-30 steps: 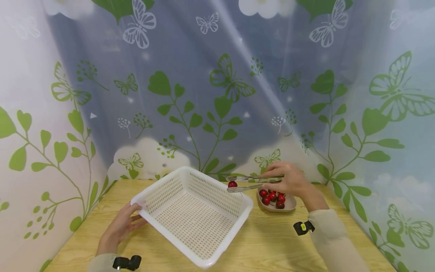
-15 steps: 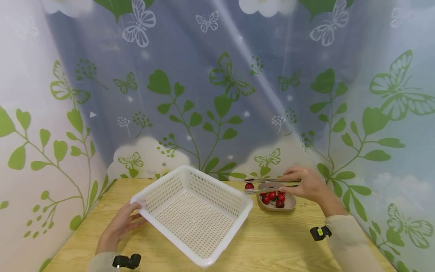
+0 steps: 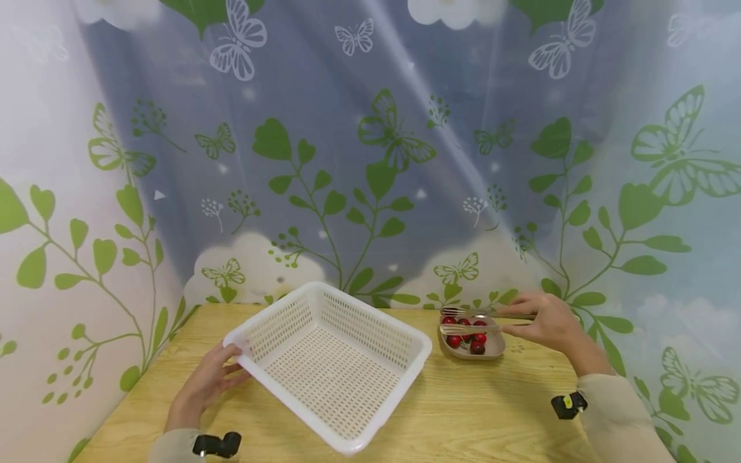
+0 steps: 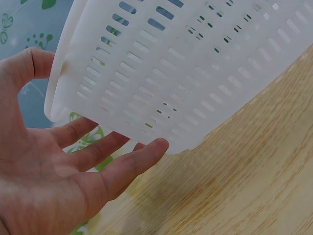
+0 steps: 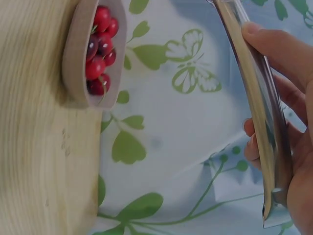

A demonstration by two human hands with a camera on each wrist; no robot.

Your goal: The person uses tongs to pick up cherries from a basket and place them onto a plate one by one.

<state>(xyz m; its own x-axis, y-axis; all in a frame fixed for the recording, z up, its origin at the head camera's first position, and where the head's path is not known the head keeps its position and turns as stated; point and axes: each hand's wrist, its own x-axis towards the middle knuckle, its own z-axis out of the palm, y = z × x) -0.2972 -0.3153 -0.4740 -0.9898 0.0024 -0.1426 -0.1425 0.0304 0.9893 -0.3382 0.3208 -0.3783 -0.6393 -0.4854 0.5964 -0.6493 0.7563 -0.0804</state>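
Observation:
My left hand (image 3: 202, 382) grips the left corner of a white perforated plastic basket (image 3: 336, 379). In the left wrist view the thumb lies at the rim and the fingers spread under the basket's side (image 4: 142, 88). On the right, my right hand (image 3: 547, 325) holds metal tongs (image 3: 471, 328) level over a small beige bowl (image 3: 492, 351). A red cherry (image 3: 449, 320) shows between the tong tips. Several red and dark cherries (image 5: 104, 44) lie in the bowl. The tong tips are outside the right wrist view, where the tongs' bent end (image 5: 275, 208) shows near the palm.
Both stand on a light wood-grain table (image 3: 463, 411), the basket left of the bowl. A curtain (image 3: 347, 193) printed with leaves and butterflies hangs directly behind the table and along both sides. Each wrist carries a small black camera (image 3: 217, 444).
My right hand and the tongs have moved right, from over the basket's right edge to over the bowl, a cherry staying between the tips. Left hand and basket have stayed put.

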